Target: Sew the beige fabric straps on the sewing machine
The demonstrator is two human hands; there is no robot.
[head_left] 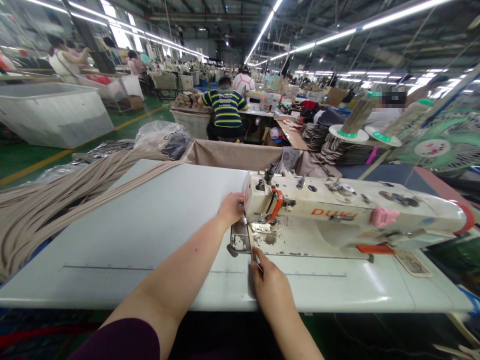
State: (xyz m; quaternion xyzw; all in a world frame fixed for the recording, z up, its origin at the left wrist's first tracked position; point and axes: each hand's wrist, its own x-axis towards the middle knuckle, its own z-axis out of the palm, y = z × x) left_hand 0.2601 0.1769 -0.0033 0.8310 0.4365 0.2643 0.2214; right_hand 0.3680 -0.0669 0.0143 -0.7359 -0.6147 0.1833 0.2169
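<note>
A white industrial sewing machine [300, 205] stands on the pale table, its head above a metal needle plate [261, 228]. My left hand [231, 207] is beside the far left side of the machine head, fingers curled; the tips are partly hidden, and I cannot make out what they hold. A narrow beige fabric strip [251, 239] runs from the needle area toward me. My right hand [270, 280] is closed on its near end at the table's front. Something thin and shiny shows between those fingers, too small to name.
A bundle of long beige strips [75, 192] hangs over the table's left side. A cloth-lined bin [232, 154] stands behind the table. Thread cones [356, 120] and a green fan [437, 145] are at right. A person in a striped shirt [227, 107] sits ahead.
</note>
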